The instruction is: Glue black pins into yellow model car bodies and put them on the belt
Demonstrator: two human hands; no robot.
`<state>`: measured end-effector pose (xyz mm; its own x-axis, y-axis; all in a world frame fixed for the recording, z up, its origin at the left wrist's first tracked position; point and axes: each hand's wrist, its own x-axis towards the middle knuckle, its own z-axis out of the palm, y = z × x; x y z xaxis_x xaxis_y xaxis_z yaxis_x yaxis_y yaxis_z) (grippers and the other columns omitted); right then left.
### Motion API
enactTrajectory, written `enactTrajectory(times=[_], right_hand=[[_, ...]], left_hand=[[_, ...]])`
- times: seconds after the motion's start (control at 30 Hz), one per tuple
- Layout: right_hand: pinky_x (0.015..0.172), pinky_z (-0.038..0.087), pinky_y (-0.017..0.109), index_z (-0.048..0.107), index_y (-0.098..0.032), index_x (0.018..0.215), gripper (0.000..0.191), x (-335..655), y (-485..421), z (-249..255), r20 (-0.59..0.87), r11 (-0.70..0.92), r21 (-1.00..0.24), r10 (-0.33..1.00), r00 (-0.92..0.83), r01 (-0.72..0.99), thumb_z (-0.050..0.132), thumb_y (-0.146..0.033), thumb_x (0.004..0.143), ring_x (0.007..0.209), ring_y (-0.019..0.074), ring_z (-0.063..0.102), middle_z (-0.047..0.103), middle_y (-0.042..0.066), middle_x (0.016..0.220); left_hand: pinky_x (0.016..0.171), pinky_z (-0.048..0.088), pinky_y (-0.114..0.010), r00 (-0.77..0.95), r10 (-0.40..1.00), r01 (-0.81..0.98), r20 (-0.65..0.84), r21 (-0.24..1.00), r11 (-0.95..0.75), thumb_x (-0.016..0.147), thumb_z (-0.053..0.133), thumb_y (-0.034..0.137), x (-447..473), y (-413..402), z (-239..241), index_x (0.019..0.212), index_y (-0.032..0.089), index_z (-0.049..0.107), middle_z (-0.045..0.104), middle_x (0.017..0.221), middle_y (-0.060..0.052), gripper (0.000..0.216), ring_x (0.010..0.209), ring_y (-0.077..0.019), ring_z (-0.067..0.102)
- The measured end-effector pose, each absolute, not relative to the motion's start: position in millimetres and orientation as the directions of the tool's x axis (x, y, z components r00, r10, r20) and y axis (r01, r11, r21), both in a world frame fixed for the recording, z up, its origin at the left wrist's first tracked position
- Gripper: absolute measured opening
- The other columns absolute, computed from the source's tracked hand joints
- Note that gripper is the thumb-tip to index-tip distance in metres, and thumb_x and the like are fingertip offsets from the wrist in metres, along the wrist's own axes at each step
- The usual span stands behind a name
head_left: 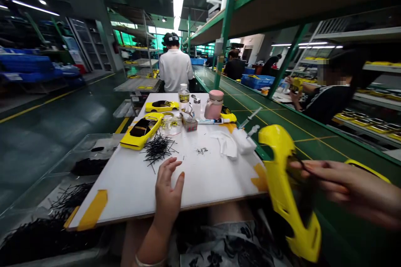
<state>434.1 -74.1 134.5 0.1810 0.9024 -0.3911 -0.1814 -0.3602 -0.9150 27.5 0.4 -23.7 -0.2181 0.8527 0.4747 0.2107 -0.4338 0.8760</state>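
Observation:
My right hand (pixel 341 183) pinches a yellow toy car body (pixel 282 187) by its dark window area, holding it tilted on end past the right edge of the white tabletop (pixel 131 192). The shell is slightly blurred. My left hand (pixel 169 187) rests over the near part of the table with its fingers apart and nothing in them. Just beyond it lies a loose pile of thin black sticks (pixel 158 148). Tiny dark bits (pixel 202 150) are scattered in the middle. Two more yellow car bodies (pixel 142 131) stand at the table's left and back.
At the back are a pink flask (pixel 214 104), a clear bottle (pixel 184 94) and a small box (pixel 189 123). Syringes stand in a white block (pixel 244 139) on the right. A green conveyor (pixel 300 133) runs alongside. Clear bins of black parts (pixel 46 233) sit left. Several people work nearby.

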Motion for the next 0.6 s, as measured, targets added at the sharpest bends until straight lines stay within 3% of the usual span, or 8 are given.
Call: enactTrajectory(times=[0.1,0.23,0.4,0.5,0.6], right_hand=[[0.028,0.030,0.008,0.076,-0.013,0.100,0.038,345.1,-24.7,143.5,-0.493,-0.458,-0.841,0.868,0.058,-0.289,0.092,-0.012,0.065,0.039,-0.0018,0.024,0.047,-0.005,0.059],[0.029,0.026,0.006,0.072,-0.009,0.104,0.029,284.5,13.7,136.5,-0.593,-0.587,-0.715,0.797,-0.115,-0.379,0.080,-0.002,0.078,0.038,-0.0037,0.027,0.054,-0.005,0.067],[0.030,0.027,0.005,0.067,-0.011,0.110,0.015,257.6,37.6,112.7,-0.604,-0.616,-0.627,0.771,-0.202,-0.476,0.066,-0.005,0.096,0.038,-0.0037,0.032,0.064,0.001,0.079],[0.030,0.028,0.006,0.066,-0.012,0.110,0.014,251.9,49.1,98.0,-0.606,-0.603,-0.618,0.774,-0.183,-0.504,0.059,-0.005,0.100,0.038,-0.0034,0.033,0.065,0.003,0.082],[0.031,0.028,0.005,0.066,-0.014,0.104,0.017,251.4,57.7,83.5,-0.613,-0.608,-0.608,0.768,-0.184,-0.510,0.063,0.000,0.094,0.038,-0.0025,0.033,0.061,-0.001,0.074]], left_hand=[[0.115,0.050,-0.047,-0.263,0.841,0.186,0.474,0.880,-0.437,0.099,0.059,0.029,30.4,-0.2,-25.3,0.129,0.027,0.061,0.055,0.144,-0.011,0.030,0.141,-0.0264,0.053],[0.115,0.050,-0.046,-0.307,0.846,0.115,0.435,0.900,-0.421,0.100,0.056,0.026,33.2,-1.6,-26.1,0.138,0.026,0.053,0.056,0.145,-0.013,0.038,0.141,-0.0268,0.054],[0.121,0.044,-0.048,-0.317,0.874,0.021,0.369,0.924,-0.382,0.100,0.054,0.022,35.0,-5.8,-25.3,0.141,0.029,0.049,0.054,0.149,-0.011,0.041,0.146,-0.0264,0.050],[0.122,0.043,-0.047,-0.301,0.882,0.004,0.362,0.926,-0.378,0.101,0.053,0.020,35.1,-8.5,-25.4,0.143,0.031,0.047,0.054,0.151,-0.010,0.044,0.147,-0.0259,0.049],[0.122,0.043,-0.047,-0.291,0.888,0.013,0.355,0.930,-0.367,0.100,0.053,0.019,36.4,-11.7,-25.3,0.144,0.031,0.047,0.053,0.152,-0.010,0.047,0.147,-0.0266,0.049]])
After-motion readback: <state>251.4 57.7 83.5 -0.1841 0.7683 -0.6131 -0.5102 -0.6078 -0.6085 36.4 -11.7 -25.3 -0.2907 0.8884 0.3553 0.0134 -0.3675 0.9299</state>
